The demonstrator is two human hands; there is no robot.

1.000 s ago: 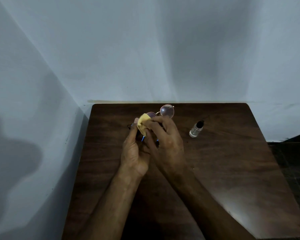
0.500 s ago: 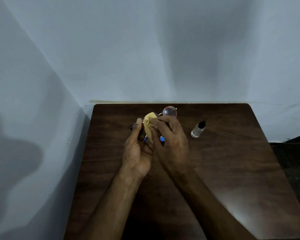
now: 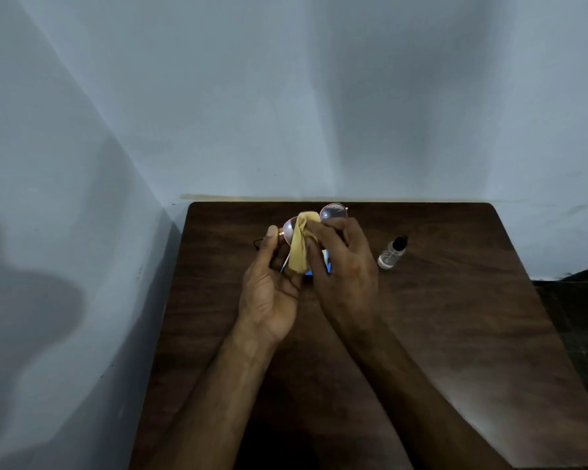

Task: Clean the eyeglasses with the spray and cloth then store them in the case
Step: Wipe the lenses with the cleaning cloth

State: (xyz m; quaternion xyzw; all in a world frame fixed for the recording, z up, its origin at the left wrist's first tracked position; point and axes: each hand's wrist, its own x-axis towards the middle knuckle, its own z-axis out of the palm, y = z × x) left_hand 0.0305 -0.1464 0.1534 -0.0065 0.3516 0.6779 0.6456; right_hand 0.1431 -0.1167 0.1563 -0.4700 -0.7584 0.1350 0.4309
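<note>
– Pale blue-grey walls (image 3: 286, 96) meet in a corner at my ten o'clock, and a dark wooden table (image 3: 455, 334) sits pushed up against them. Dark floor (image 3: 577, 317) shows past the table's edge at three o'clock.

– Where are the eyeglasses?

– I see the eyeglasses (image 3: 333, 212) held up over the far end of the table, at twelve o'clock from both wrists. They have round lenses in a thin frame. One lens is bare at the top, and the other is partly covered by the cloth.

– Who holds what?

– My feed shows the left hand (image 3: 269, 293) gripping the frame at its nine o'clock end, thumb up along the hinge and fingers curled underneath. The right hand (image 3: 343, 273) pinches the yellow cloth (image 3: 301, 245) against the covered lens. Its fingers are curled tight round the fabric, and the loose end hangs toward six o'clock between the two palms.

– And the spray?

– I find the spray bottle (image 3: 391, 253) lying tilted on the table at three o'clock from the right hand. It is near that hand but apart from it, clear-bodied, with its black cap pointing to one o'clock.

– Anything else?

– A blue thing (image 3: 326, 261) peeks out under the right hand's fingers. I cannot tell what it is.
</note>
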